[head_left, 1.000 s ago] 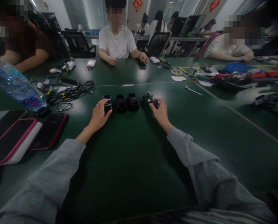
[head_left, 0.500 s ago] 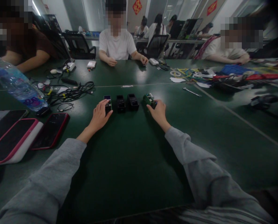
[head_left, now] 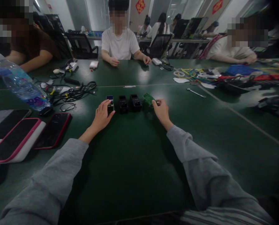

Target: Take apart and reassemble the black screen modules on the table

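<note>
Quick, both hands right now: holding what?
Left hand: closed around a small board with a screen.
Right hand: closed, gripping a green circuit board by its edge.

Clear plastic bottle [head_left: 22,82], purple-blue label [head_left: 36,100]: "en" legible, rest unclear | red diamond-shaped wall signs [head_left: 140,5] [head_left: 217,6]: gold characters, unreadable

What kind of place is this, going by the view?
Probably a shared electronics workroom or training lab: a circuit board in the right hand, tangled black cables and a wrench on the table, with several people seated around.
</note>
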Demonstrator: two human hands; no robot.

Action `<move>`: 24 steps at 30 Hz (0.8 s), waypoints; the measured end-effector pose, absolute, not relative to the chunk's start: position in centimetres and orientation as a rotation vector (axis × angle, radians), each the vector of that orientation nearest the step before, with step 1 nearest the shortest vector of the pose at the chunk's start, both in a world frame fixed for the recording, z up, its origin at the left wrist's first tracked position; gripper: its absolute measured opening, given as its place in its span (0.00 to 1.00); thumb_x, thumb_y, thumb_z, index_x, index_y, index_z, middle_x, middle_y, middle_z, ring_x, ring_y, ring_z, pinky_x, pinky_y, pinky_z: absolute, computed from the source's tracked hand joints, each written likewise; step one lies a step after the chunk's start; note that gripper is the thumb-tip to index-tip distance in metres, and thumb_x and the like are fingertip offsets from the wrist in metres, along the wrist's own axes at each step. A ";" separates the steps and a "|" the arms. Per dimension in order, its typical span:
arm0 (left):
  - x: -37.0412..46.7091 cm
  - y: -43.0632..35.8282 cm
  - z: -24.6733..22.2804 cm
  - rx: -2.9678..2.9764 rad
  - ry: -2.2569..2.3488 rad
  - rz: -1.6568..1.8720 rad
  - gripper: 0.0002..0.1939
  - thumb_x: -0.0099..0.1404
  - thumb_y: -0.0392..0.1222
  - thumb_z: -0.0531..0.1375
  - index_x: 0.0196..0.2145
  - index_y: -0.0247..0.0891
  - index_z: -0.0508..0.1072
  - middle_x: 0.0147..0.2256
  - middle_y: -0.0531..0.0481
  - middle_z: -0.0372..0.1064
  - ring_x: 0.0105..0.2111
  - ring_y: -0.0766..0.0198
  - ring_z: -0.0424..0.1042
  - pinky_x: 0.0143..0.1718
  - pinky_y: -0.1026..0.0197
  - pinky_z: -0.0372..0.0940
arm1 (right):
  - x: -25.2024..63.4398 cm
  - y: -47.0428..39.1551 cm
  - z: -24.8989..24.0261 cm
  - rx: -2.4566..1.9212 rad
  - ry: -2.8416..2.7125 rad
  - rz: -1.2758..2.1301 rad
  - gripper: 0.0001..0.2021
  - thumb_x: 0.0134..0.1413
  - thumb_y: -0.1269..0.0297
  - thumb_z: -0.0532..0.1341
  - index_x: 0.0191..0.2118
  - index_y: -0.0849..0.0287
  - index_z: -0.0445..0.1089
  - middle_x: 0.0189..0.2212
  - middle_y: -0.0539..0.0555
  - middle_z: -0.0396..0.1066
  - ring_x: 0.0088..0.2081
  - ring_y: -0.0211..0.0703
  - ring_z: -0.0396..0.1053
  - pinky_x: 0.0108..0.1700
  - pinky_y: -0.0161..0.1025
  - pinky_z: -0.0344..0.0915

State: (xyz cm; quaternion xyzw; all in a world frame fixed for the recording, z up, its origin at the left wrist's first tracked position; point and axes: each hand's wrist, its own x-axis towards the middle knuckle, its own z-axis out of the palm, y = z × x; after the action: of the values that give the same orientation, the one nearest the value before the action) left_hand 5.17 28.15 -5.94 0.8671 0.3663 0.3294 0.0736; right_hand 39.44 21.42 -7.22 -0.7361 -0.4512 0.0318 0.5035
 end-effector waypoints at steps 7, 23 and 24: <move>5.3 28.1 -5.9 2.608 1.135 0.965 0.29 0.70 0.50 0.54 0.65 0.41 0.51 0.64 0.38 0.53 0.62 0.47 0.56 0.59 0.41 0.59 | 39.9 21.9 -7.6 -1.875 -1.124 -0.034 0.15 0.60 0.55 0.55 0.40 0.61 0.70 0.38 0.63 0.72 0.46 0.55 0.65 0.52 0.54 0.61; 5.2 28.4 -6.3 2.632 1.105 0.986 0.30 0.70 0.50 0.54 0.65 0.41 0.50 0.63 0.37 0.52 0.63 0.46 0.56 0.60 0.39 0.58 | 39.8 22.1 -7.8 -1.876 -1.209 -0.062 0.19 0.61 0.50 0.53 0.43 0.62 0.69 0.39 0.64 0.71 0.45 0.57 0.65 0.51 0.56 0.62; 5.2 28.4 -6.3 2.633 1.105 0.987 0.30 0.70 0.50 0.54 0.64 0.41 0.50 0.63 0.37 0.52 0.63 0.46 0.56 0.60 0.39 0.58 | 39.8 22.0 -7.8 -1.866 -1.221 -0.063 0.19 0.61 0.49 0.54 0.43 0.61 0.68 0.39 0.64 0.71 0.44 0.57 0.66 0.50 0.56 0.62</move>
State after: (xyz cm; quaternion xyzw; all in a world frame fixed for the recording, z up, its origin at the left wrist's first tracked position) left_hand 5.21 28.45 -6.35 0.8699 0.3651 0.3262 0.0603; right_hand 39.75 22.05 -7.77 -0.7511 -0.4917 -0.0255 0.4397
